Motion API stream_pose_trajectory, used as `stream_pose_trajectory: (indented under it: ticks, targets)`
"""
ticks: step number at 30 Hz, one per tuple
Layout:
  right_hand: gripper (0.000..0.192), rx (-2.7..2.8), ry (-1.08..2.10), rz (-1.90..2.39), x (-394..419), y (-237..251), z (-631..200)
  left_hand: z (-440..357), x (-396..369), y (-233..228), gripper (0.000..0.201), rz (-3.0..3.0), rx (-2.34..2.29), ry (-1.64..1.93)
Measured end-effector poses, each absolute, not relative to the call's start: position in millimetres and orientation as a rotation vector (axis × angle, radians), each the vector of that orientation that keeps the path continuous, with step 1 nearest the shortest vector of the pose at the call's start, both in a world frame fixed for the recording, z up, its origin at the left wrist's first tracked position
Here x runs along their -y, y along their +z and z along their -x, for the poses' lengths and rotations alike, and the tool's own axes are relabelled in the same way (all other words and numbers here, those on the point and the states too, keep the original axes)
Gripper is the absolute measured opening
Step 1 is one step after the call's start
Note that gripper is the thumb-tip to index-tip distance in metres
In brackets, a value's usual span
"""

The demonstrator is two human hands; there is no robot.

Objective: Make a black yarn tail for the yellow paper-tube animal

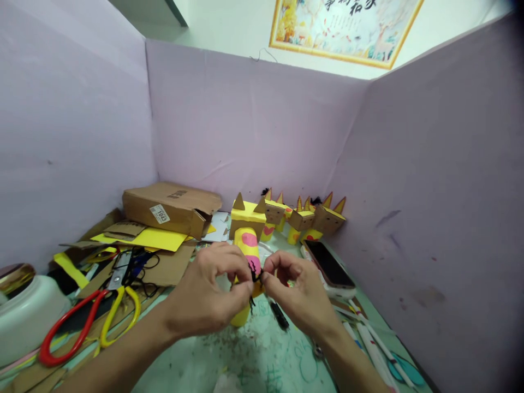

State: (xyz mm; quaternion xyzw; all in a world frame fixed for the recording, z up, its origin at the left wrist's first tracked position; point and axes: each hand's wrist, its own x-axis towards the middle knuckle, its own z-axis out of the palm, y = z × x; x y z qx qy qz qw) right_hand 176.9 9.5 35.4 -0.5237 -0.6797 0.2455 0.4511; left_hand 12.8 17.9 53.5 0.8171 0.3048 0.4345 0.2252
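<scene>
A yellow paper animal figure (pixel 247 240) with pink spots and a cardboard head stands in front of me, its back end towards me. Black yarn (pixel 254 273) sits at its rear, with a loose end hanging below. My left hand (pixel 216 289) pinches the yarn from the left, thumb against index finger. From the right, my right hand (pixel 292 284) pinches the other side of the same yarn. The figure's lower part is partly hidden behind my fingers.
Red-and-yellow scissors (pixel 117 284) lie left on cardboard scraps. A cardboard box (pixel 172 207) is behind them, and a white jar (pixel 30 311) stands far left. Several similar figures (pixel 303 218) stand at the back; a phone (pixel 329 262) and pens (pixel 372 349) lie right. Lilac panels enclose three sides.
</scene>
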Motion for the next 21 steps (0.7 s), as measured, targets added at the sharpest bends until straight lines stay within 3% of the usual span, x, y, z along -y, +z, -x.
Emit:
stream_pose_trajectory:
  ticks: [4, 6, 11, 21]
  targets:
    - [0.013, 1.692, 0.671, 1.292, -10, 33, -179, -9, -16, 56, 0.008, -2.147, -0.833, 1.403]
    - [0.014, 1.706, 0.631, 1.303, -10, 33, -180, -10, -17, 56, 0.019, -2.078, -0.914, 1.487]
    - [0.012, 1.758, 0.548, 1.215, -8, 35, -180, -20, -19, 51, 0.009, -2.05, -0.943, 1.275]
    - [0.014, 1.779, 0.531, 1.043, -5, 40, -185, -19, -22, 50, 0.017, -2.02, -1.003, 1.287]
